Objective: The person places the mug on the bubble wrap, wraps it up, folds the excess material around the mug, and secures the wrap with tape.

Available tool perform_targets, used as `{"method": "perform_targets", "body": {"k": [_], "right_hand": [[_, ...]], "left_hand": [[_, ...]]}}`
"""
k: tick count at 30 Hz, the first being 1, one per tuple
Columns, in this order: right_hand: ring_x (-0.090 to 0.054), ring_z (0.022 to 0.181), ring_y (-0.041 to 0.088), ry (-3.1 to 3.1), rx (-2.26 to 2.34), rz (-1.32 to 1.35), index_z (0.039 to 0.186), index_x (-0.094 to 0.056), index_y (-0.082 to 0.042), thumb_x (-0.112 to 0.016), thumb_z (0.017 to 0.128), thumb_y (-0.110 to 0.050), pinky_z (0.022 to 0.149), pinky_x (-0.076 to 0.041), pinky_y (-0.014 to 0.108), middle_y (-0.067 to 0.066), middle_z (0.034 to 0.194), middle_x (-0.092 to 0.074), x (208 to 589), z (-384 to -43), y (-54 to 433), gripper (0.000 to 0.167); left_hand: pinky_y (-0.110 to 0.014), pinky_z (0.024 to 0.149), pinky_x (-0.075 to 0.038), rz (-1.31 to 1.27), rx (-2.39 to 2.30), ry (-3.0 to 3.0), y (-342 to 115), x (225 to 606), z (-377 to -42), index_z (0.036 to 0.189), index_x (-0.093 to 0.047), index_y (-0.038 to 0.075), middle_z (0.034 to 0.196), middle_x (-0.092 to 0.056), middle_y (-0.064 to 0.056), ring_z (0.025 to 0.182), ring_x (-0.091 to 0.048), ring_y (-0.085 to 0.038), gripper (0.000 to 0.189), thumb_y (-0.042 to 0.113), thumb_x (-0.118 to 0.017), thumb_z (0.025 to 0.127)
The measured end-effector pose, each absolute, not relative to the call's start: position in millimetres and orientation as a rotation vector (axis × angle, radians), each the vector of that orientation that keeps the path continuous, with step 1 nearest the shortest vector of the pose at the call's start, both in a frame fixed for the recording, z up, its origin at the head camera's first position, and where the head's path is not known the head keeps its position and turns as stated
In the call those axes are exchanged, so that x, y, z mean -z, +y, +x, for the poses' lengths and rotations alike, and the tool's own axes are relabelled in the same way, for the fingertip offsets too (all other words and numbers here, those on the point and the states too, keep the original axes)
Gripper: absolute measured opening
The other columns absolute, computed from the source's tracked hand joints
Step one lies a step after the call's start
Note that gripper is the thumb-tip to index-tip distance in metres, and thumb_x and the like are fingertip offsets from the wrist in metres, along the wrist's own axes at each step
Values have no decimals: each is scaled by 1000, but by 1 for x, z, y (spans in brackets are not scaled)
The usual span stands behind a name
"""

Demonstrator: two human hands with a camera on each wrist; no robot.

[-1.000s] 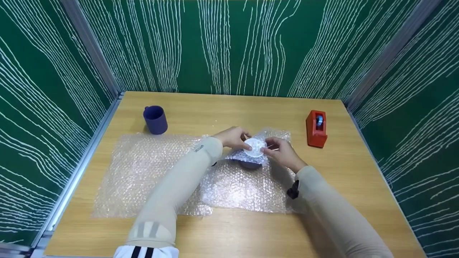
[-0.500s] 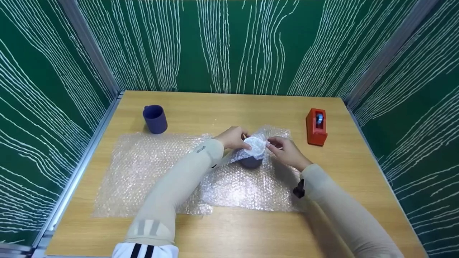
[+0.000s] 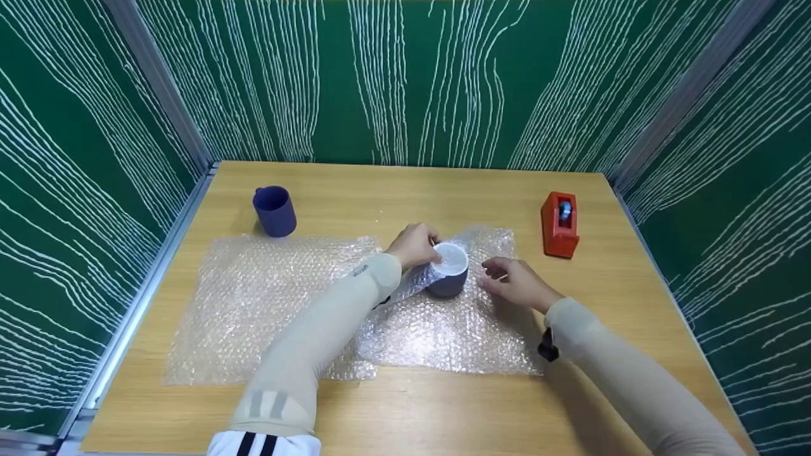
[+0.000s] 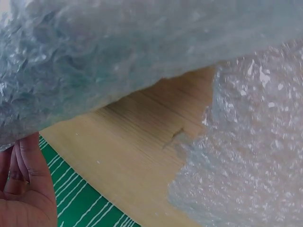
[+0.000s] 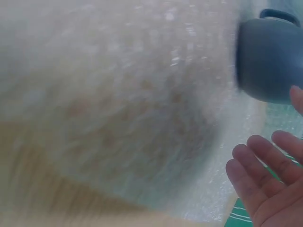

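Observation:
A dark grey-blue mug (image 3: 447, 284) with a pale round top stands on the right-hand sheet of bubble wrap (image 3: 431, 335). In the right wrist view the mug (image 5: 271, 59) shows its handle. My left hand (image 3: 413, 246) pinches a raised edge of that bubble wrap at the mug's left side. The lifted wrap (image 4: 109, 61) spans the left wrist view, thumb and fingers at its edge. To the right of the mug, apart from it, my right hand (image 3: 516, 283) hovers with loosely bent fingers and holds nothing. Its fingers (image 5: 270, 165) are spread below the mug in the right wrist view.
Another bubble wrap sheet (image 3: 253, 304) lies flat on the left of the wooden table (image 3: 437, 411). A purple mug (image 3: 276, 215) stands behind it. At the right back is a red tape dispenser (image 3: 560, 228). Green walls with white lines (image 3: 405, 82) enclose the table.
My right hand has let go of the bubble wrap at the mug's top and moved right, away from it. The flap has dropped back, uncovering more of the mug. My left hand keeps its pinch.

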State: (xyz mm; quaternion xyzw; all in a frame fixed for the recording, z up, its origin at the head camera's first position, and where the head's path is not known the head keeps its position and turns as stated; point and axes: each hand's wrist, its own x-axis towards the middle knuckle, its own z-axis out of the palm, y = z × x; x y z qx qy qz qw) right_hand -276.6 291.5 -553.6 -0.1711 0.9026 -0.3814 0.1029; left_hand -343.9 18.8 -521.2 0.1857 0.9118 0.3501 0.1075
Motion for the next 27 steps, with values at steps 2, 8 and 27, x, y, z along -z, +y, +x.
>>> {"method": "perform_targets", "body": {"k": [2, 8, 27], "right_hand": [[-71, 118, 46, 2658, 1074, -525, 137, -63, 12, -77, 101, -17, 106, -60, 60, 30, 128, -72, 554, -274, 295, 49], [-69, 125, 47, 2648, 878, -596, 133, -70, 7, -83, 94, -14, 109, -57, 63, 27, 132, -73, 551, -269, 304, 46], [-61, 136, 53, 2573, 516, -1058, 113, -84, -12, -89, 81, -11, 113, -49, 71, 26, 148, -66, 553, -243, 342, 32]], "left_hand": [[-34, 83, -56, 545, -1044, 2695, 19, 523, -344, 102, -82, 7, 94, -77, -5, 85, -64, -17, 21, 6, -86, 81], [-34, 78, -50, 551, -1024, 2731, 20, 524, -343, 95, -78, 7, 86, -68, -2, 83, -58, -19, 14, 3, -79, 82], [-36, 74, -55, 617, -960, 2801, 28, 591, -392, 86, -77, 20, 82, -70, 4, 79, -62, -18, 9, 15, -80, 79]]}}
